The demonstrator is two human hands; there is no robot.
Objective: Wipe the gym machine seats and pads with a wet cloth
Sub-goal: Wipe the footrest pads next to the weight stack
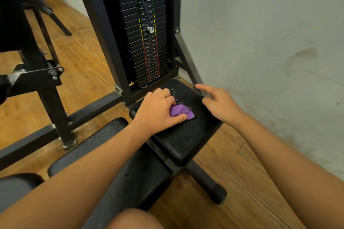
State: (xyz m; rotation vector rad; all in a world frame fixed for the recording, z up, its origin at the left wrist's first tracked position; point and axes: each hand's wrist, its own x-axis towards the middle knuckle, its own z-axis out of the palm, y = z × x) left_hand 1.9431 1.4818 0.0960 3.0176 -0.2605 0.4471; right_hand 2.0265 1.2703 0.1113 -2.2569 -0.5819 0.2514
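Wooden flooring [83, 61] and a grey wall [270, 33] are being seen around a black gym machine. A purple cloth [181, 110] is being gripped and pressed down by the left hand [160, 111], with the thumb curled along the cloth's near edge and the fingers bent over its far side. The cloth is lying bunched on the middle of a black pad [188, 135], showing just to the right of that hand. A yellow ring [163, 93] is being worn on one of its fingers.

The right hand [221, 104] is being held further right, apart from the cloth, with fingers loosely spread and nothing held. It is placed over the pad's right edge; whether the pad is being touched cannot be told.

A second black pad [115, 154] is lying near and left, under the left forearm. Beyond the hands, a weight stack [145, 52] is standing upright, with a silver selector pin [151, 29] set partway down.
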